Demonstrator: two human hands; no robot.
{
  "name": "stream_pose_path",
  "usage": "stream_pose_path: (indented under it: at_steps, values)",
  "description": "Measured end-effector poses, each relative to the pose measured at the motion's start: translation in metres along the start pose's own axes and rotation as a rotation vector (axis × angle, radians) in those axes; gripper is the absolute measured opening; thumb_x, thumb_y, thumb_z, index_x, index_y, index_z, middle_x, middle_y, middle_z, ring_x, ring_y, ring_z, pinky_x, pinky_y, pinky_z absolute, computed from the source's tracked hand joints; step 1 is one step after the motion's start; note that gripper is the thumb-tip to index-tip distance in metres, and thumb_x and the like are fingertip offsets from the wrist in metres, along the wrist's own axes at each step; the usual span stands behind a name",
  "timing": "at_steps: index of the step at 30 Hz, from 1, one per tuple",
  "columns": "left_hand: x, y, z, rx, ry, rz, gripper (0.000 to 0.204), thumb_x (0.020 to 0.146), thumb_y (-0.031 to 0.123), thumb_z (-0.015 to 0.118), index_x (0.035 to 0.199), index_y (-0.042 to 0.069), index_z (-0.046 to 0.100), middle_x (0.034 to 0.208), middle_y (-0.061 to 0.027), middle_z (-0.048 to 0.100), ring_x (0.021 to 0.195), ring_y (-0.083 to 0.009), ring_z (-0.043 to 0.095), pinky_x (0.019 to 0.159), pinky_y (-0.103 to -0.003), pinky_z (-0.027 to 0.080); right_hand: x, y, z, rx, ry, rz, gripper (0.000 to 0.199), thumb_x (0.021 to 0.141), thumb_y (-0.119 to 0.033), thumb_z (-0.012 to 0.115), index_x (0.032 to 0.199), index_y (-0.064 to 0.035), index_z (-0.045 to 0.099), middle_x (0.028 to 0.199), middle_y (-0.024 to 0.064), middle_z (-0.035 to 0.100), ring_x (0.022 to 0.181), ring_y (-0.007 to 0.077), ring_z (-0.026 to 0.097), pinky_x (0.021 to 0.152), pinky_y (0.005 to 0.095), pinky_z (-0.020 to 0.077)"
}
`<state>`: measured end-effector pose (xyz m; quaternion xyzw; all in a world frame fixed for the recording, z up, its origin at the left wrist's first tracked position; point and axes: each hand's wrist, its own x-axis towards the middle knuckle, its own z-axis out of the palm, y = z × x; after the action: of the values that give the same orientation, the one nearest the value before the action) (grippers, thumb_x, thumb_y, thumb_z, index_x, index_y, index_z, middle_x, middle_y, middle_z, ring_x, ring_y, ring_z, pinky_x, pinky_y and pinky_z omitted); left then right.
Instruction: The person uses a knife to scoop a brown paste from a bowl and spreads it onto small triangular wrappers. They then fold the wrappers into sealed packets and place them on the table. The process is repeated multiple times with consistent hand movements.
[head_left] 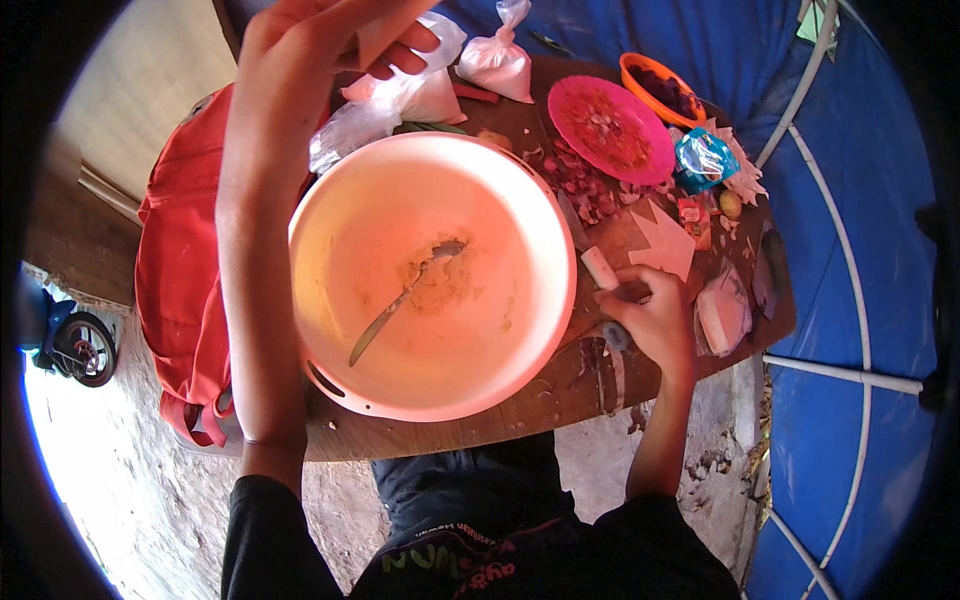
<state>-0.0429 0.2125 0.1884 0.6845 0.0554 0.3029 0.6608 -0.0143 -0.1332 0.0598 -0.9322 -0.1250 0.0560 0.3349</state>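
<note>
Right hand (650, 318) fingers were curled shut on a knife handle (617, 335) on the table (560, 395), beside the basin (432, 275). The handle appeared stiff, light and possibly slick; a full-fist grip suited it. Left hand (330, 40) fingers pinched a pale item, raised.

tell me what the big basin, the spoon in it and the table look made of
Basin: likely plastic, smooth, matte peach, light glowing through its wall. Spoon: probably metal, grey with a dull shine. Table: looks like wood, brown, worn and stained.

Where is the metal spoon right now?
The spoon lies inside the large pink basin at centre, bowl in the yellowish paste, between the raised left hand and right hand.
</note>
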Motion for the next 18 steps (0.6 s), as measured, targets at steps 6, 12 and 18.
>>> stream_pose_path:
  at_steps: [6,12,18]
  values:
    - [0.002,-0.003,-0.002,0.068,-0.139,0.085,0.032,0.099,0.026,0.064,0.094,-0.004,0.074,0.078,-0.0076,0.071,0.069,-0.0118,0.065,0.063,-0.024,0.047,-0.007,-0.031,-0.041,0.355,0.212,-0.106,0.029,0.08,-0.002,0.077,0.107,-0.0009,0.069,0.09,-0.0003,0.068,0.081,0.0069,0.058,0.069,0.0264,0.0481]
    - [0.008,-0.01,-0.008,0.07,-0.235,0.162,0.034,0.099,0.029,0.063,0.091,-0.003,0.075,0.078,-0.0063,0.071,0.072,-0.0108,0.064,0.068,-0.025,0.047,-0.01,-0.119,-0.064,-0.042,-0.253,-0.555,0.027,0.076,0.001,0.08,0.103,0.0021,0.076,0.09,0.0119,0.072,0.08,0.0183,0.069,0.072,0.0292,0.0516]
    - [0.007,-0.006,-0.005,0.034,-0.227,0.114,0.035,0.098,0.029,0.063,0.093,-0.004,0.075,0.081,-0.0075,0.072,0.074,-0.0114,0.064,0.07,-0.027,0.048,0.014,-0.149,-0.029,-0.224,-0.385,-0.689,0.027,0.075,-0.001,0.081,0.101,0.0006,0.077,0.085,0.0124,0.07,0.075,0.0254,0.068,0.068,0.0341,0.0505]
